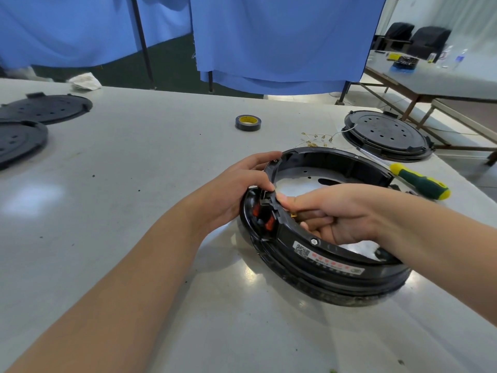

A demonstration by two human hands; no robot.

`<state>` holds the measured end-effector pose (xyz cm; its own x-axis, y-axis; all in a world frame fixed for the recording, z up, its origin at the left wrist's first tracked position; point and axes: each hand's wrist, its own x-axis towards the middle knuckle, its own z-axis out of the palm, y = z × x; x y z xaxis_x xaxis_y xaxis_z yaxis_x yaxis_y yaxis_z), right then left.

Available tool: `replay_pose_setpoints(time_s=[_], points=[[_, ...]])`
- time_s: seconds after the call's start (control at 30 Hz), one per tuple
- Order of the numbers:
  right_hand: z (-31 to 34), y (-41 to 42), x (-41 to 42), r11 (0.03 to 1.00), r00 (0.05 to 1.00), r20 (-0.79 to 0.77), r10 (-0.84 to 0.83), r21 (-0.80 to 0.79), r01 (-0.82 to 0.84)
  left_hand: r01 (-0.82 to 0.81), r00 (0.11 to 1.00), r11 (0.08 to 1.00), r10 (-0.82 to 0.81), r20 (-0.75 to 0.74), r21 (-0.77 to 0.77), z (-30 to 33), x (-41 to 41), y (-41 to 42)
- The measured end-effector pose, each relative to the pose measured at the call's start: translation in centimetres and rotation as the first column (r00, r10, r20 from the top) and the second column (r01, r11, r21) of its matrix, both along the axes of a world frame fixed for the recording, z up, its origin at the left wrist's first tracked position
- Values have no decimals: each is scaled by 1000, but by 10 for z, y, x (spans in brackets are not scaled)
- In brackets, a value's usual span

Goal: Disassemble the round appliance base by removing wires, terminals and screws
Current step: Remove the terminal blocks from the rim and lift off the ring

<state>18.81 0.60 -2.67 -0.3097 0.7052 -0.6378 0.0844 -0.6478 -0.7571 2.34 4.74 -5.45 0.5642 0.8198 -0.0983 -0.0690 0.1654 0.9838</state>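
Evidently the left hand (pixel 236 189) gripped the round appliance base (pixel 322 238) rim while the right hand (pixel 338 214) pinched a brass terminal (pixel 293 216) just below its fingertips; yanking might have torn the 1 wire.

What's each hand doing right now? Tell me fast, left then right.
Left hand: grips the rim of the round appliance base, fingers curled over its edge.
Right hand: fingers curled, pinching a small part at the base's inner rim; which part cannot be told.
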Motion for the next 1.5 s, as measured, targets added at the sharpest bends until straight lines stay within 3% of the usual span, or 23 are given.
replay_pose_setpoints(time_s=[0.17,0.33,0.5,0.7,0.83,0.93,1.1,1.23,1.3,1.4,1.5], points=[[-1,1,0,1000,999,-41,10,-20,-11,9,1000,1000,-9,6,3,-1,-2,4],[2,1,1,999,998,-69,7,-48,-10,-88,970,967,138,-200,241,8,-27,13],[4,1,0,999,998,-58,-3,-49,0,212,922,917,-73,-381,339,23,-48,7],[5,-1,-1,1000,999,41,13,15,-13,268,818,883,4,-576,386,26,-38,0],[3,-3,-2,991,988,151,21,127,-40,256,812,890,15,-583,379,26,-38,-2],[5,-3,-3,974,981,182,-62,227,19,228,835,894,25,-549,387,30,-47,-1],[7,-5,-7,829,954,215,-208,556,56,-23,965,917,125,-232,398,32,-48,3],[14,-10,-9,744,982,47,-185,659,109,-219,970,912,241,-22,347,20,-18,0],[14,-10,-5,716,970,33,-240,681,154,-269,961,908,274,28,322,15,-5,-3],[15,-11,7,710,958,42,-284,681,181,-280,955,903,297,-1,325,9,6,-9],[19,-12,27,671,934,106,-342,723,163,-247,936,874,327,-130,420,2,16,-14]])
